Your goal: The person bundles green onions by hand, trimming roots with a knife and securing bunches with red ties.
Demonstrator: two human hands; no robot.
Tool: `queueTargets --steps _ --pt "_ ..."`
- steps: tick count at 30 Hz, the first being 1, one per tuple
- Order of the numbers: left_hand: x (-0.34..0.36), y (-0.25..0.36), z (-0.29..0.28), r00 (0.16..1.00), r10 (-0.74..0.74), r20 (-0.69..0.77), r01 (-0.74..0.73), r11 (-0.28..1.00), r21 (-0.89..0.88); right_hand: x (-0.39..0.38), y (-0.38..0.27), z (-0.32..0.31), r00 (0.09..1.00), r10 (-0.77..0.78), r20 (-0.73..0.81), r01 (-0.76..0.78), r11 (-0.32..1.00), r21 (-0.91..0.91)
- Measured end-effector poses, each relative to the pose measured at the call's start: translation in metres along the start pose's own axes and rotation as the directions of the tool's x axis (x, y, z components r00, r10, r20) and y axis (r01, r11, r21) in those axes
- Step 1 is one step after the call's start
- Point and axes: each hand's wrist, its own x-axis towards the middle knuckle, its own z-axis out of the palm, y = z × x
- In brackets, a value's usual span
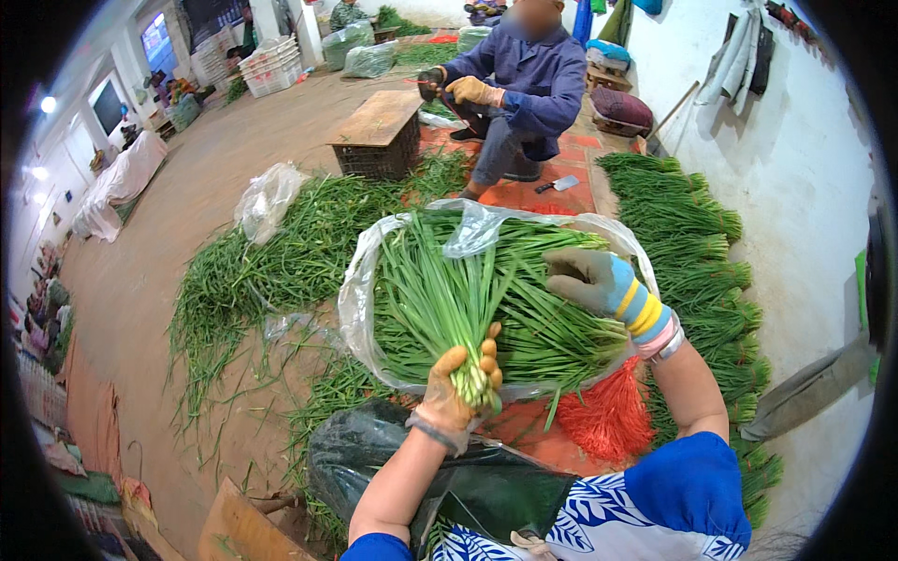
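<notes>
My left hand [454, 388], in a tan-fingered glove, is closed round the pale stem ends of a bunch of garlic chives [447, 309]. The bunch's long green leaves fan away from me over a clear plastic bag [358, 297]. More chives [552, 327] lie packed in the bag beneath and to the right. Above them, near the bag's right side, my right hand [585, 280] wears a grey glove with a striped cuff. Its fingers are slightly bent and apart, with nothing seen between them.
Loose green leaves [271, 271] cover the floor at left. Tied chive bundles [687, 271] line the right wall. Red strands [608, 411] lie near my right forearm, and a cleaver [558, 184] lies beyond the bag. Opposite sits a gloved person [524, 84] beside a board-topped crate [376, 131].
</notes>
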Motion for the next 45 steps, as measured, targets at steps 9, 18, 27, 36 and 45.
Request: queueTargets --steps 9,18,27,36,45 --pt "-0.124 -0.011 0.069 0.857 0.42 -0.3 -0.146 0.755 0.639 -0.004 -0.008 0.129 0.573 -0.331 0.749 -0.653 0.367 0.662" --pt "-0.244 -0.003 0.097 0.516 0.813 -0.27 0.153 0.223 0.963 0.069 -0.095 0.335 0.693 -0.42 0.587 -0.523 0.267 0.809" --pt "-0.414 -0.006 0.146 0.39 0.919 -0.05 0.052 0.033 0.998 0.014 -0.276 0.464 0.655 -0.53 0.539 -0.394 0.368 0.842" --pt "-0.533 0.008 0.162 -0.053 0.926 0.374 0.303 -0.342 0.889 -0.055 -0.31 0.624 0.027 -0.987 0.16 0.471 0.153 0.869" --pt "-0.539 0.028 0.171 -0.372 0.841 0.392 0.102 -0.382 0.918 -0.063 -0.347 0.627 -0.057 -0.345 0.937 0.622 0.722 0.304"
